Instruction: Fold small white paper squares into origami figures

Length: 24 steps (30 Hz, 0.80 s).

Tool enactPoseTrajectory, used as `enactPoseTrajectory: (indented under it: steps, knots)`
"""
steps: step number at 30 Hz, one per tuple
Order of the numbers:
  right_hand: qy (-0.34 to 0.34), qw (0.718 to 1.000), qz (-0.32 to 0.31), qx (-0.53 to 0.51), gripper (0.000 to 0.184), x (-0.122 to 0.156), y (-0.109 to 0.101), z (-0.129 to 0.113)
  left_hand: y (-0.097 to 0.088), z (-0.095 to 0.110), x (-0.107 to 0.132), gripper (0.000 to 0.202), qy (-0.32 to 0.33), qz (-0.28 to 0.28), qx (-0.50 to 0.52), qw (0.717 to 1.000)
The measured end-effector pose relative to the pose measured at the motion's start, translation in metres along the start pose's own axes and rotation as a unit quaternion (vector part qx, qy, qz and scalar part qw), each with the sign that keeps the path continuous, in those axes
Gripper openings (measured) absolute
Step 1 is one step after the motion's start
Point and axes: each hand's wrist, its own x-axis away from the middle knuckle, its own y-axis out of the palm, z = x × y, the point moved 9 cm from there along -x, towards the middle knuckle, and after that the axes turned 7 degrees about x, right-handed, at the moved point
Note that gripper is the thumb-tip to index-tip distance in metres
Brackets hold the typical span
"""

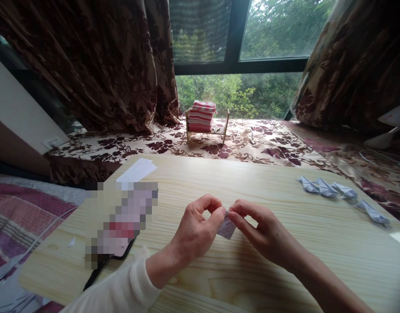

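A small piece of folded paper [227,229] is pinched between my two hands above the wooden table. My left hand [198,226] grips its upper left edge with thumb and forefinger. On the other side, my right hand [260,224] holds the upper right corner between thumb and fingertips. Faint marks show on the paper's face, and its top edge is partly hidden by my fingers. Several folded paper figures [328,188] lie in a row at the table's right side, apart from my hands.
White paper strips [137,171] lie at the table's [193,174] back left, beside a blurred-out object [124,226]. A paper scrap [71,242] is near the left edge. Behind the table, a small rack holds striped folded cloths [201,116] on the window ledge. Patterned curtains hang on both sides.
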Motion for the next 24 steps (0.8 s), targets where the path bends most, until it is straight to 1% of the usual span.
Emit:
enactPoseTrajectory:
  steps: [7, 12, 15, 20, 22, 24]
  knots:
    - [0.000, 1.000, -0.020, 0.007, 0.027, 0.000, 0.002, -0.002, 0.001, -0.009, -0.001, 0.017, -0.030, -0.020, 0.023, 0.999]
    - [0.009, 1.000, -0.020, 0.005, 0.027, 0.000, 0.001, 0.001, 0.003, -0.018, -0.003, 0.023, -0.064, -0.034, 0.064, 0.995]
    - [0.026, 1.000, -0.003, 0.001, 0.027, -0.001, -0.002, 0.005, 0.000, -0.013, -0.003, 0.030, -0.046, -0.034, 0.043, 0.997]
    - [0.065, 0.997, 0.036, -0.029, 0.030, -0.001, -0.009, 0.016, 0.002, -0.006, -0.001, 0.025, -0.019, -0.064, -0.046, 0.997]
    - [0.076, 0.995, 0.043, -0.046, 0.032, -0.002, -0.009, 0.020, 0.005, -0.008, -0.001, 0.026, -0.024, -0.077, -0.045, 0.996]
    - [0.085, 0.993, 0.043, -0.064, 0.035, -0.002, -0.008, 0.024, 0.006, -0.011, -0.001, 0.027, -0.039, -0.081, -0.023, 0.996]
